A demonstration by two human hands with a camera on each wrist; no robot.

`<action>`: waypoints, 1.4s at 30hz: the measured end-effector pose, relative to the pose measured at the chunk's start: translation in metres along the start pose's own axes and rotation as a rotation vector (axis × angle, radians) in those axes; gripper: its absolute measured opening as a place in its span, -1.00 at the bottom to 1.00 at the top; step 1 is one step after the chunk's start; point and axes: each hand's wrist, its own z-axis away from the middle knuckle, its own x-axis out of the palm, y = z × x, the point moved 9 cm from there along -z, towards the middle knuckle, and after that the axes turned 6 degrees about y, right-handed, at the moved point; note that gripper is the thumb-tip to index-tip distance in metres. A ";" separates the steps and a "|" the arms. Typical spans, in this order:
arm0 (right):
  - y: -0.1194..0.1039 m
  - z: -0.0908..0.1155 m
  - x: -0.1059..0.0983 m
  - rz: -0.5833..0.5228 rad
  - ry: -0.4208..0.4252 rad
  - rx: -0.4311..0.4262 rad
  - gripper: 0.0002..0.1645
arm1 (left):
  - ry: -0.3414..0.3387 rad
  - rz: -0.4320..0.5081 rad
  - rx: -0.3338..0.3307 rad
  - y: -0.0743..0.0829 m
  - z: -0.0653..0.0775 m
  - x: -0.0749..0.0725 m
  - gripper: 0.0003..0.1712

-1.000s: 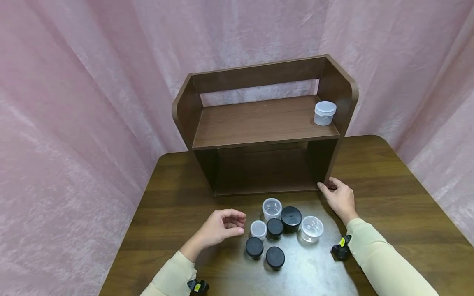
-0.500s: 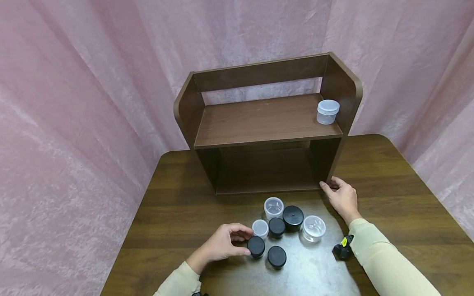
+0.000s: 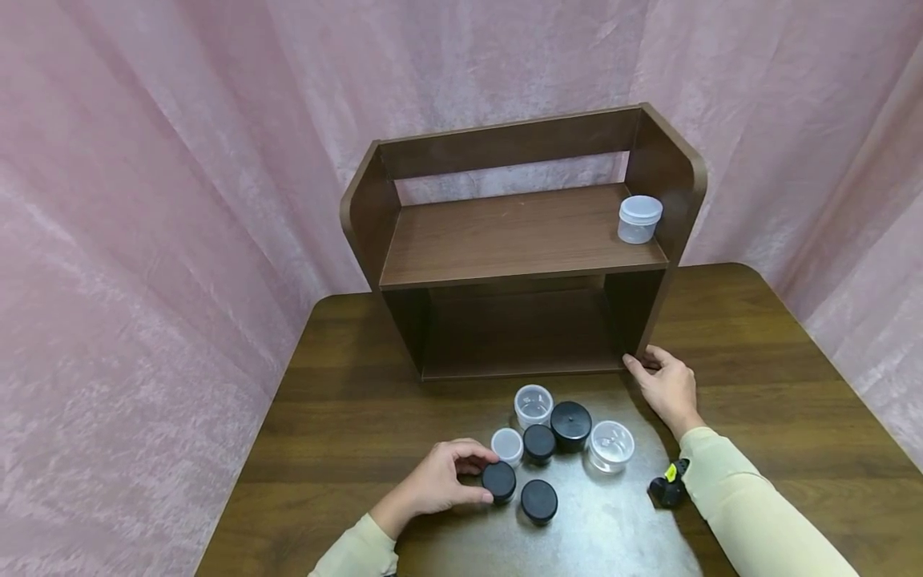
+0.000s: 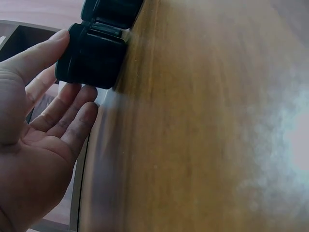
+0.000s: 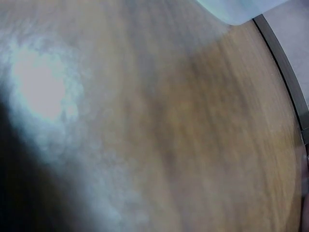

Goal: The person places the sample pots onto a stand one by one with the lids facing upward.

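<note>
My left hand (image 3: 472,479) grips a small black jar (image 3: 499,481) on the wooden table (image 3: 346,409), thumb and fingers curled round it. In the left wrist view the thumb lies on the black jar (image 4: 91,55) and the fingers reach under it. My right hand (image 3: 644,361) rests on the table with its fingers straight, touching the lower right corner of the brown two-level shelf (image 3: 519,240). A clear jar with a white lid (image 3: 638,219) stands at the right end of the upper shelf.
Several more jars cluster in front of the shelf: an open clear one (image 3: 534,403), a large black one (image 3: 570,423), another clear one (image 3: 611,445), a black one (image 3: 538,501). Pink curtain surrounds the table. The right wrist view shows blurred tabletop (image 5: 169,135).
My left hand moved right and down from above the table to the small black jar and closed round it. The right hand stayed at the shelf's corner.
</note>
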 end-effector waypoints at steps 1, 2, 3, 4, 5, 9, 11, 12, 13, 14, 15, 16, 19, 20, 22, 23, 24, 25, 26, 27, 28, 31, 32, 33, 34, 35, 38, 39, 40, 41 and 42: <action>0.001 0.000 0.000 0.000 -0.004 0.004 -0.27 | 0.000 -0.007 0.002 0.000 0.000 0.000 -0.48; 0.002 0.001 -0.001 -0.002 -0.008 0.008 -0.26 | -0.002 -0.016 0.012 0.001 0.000 0.001 -0.47; 0.003 0.001 -0.001 -0.002 -0.011 0.014 -0.25 | -0.004 -0.025 0.018 0.002 0.000 0.001 -0.47; 0.005 0.002 0.000 -0.002 -0.016 0.019 -0.23 | -0.004 -0.035 0.024 0.002 0.001 0.002 -0.47; 0.006 0.002 0.000 -0.003 -0.015 0.021 -0.23 | -0.003 -0.045 0.031 0.002 0.001 0.002 -0.46; 0.010 0.002 0.001 0.002 -0.017 0.029 -0.19 | 0.001 -0.056 0.042 0.002 0.002 0.003 -0.46; 0.010 0.002 0.002 0.004 -0.009 0.024 -0.20 | 0.003 -0.054 0.045 0.002 0.003 0.003 -0.47; 0.010 0.002 0.002 0.005 -0.005 0.019 -0.21 | 0.005 -0.055 0.050 0.003 0.003 0.003 -0.47; 0.009 0.002 0.002 0.005 0.000 0.013 -0.22 | 0.007 -0.061 0.057 0.003 0.003 0.003 -0.47; 0.009 0.001 0.002 0.005 0.005 0.007 -0.23 | 0.008 -0.063 0.055 0.003 0.003 0.003 -0.47; 0.008 0.001 0.002 0.005 0.009 0.002 -0.24 | 0.009 -0.064 0.056 0.003 0.003 0.002 -0.47; 0.007 0.001 0.002 0.005 0.013 -0.002 -0.25 | 0.011 -0.065 0.052 0.003 0.003 0.002 -0.46; 0.006 0.000 0.002 0.006 0.018 -0.008 -0.26 | 0.012 -0.055 0.034 0.003 0.004 0.001 -0.45; 0.005 0.000 0.002 0.006 0.018 -0.008 -0.26 | 0.012 -0.050 0.029 0.003 0.004 0.001 -0.45; 0.005 0.000 0.002 0.007 0.018 -0.007 -0.26 | 0.015 -0.046 0.029 0.003 0.004 0.000 -0.45; 0.005 0.000 0.002 0.007 0.018 -0.004 -0.25 | 0.018 -0.047 0.036 0.004 0.005 -0.001 -0.46; 0.005 0.000 0.002 0.006 0.018 -0.004 -0.25 | 0.021 -0.051 0.039 0.005 0.005 -0.002 -0.46; 0.004 0.000 0.002 0.007 0.017 -0.003 -0.25 | 0.025 -0.054 0.043 0.005 0.006 -0.003 -0.46; 0.004 0.001 0.002 0.007 0.017 -0.003 -0.25 | 0.028 -0.057 0.047 0.006 0.006 -0.004 -0.46; 0.004 0.001 0.002 0.007 0.017 -0.004 -0.25 | 0.032 -0.059 0.046 0.007 0.006 -0.006 -0.47; 0.004 0.001 0.002 0.007 0.018 -0.005 -0.25 | 0.034 -0.057 0.049 0.009 0.006 -0.007 -0.47; 0.002 0.000 0.001 0.010 0.018 -0.010 -0.26 | 0.041 -0.047 0.050 0.013 0.005 -0.012 -0.47; 0.002 -0.001 0.001 0.009 0.018 -0.011 -0.26 | 0.041 -0.042 0.050 0.015 0.004 -0.013 -0.47; 0.002 -0.002 0.001 0.009 0.020 -0.010 -0.26 | 0.041 -0.038 0.050 0.017 0.003 -0.015 -0.47; 0.002 -0.002 0.000 0.008 0.020 -0.009 -0.25 | 0.040 -0.035 0.049 0.019 0.002 -0.016 -0.48; 0.002 -0.002 0.000 0.006 0.020 -0.007 -0.25 | 0.040 -0.034 0.046 0.021 0.002 -0.017 -0.48; 0.001 -0.002 -0.001 0.007 0.014 -0.005 -0.24 | 0.040 -0.045 0.044 0.027 0.000 -0.022 -0.49; 0.001 -0.002 -0.001 0.008 0.011 -0.005 -0.24 | 0.041 -0.053 0.044 0.029 -0.001 -0.024 -0.49; 0.000 -0.001 -0.001 0.008 0.007 -0.005 -0.24 | 0.042 -0.060 0.045 0.032 -0.001 -0.025 -0.49; 0.000 -0.001 0.000 0.008 0.003 -0.005 -0.24 | 0.043 -0.071 0.051 0.034 -0.002 -0.027 -0.49; 0.000 0.000 0.000 0.010 0.000 -0.005 -0.24 | 0.045 -0.082 0.054 0.037 -0.002 -0.029 -0.49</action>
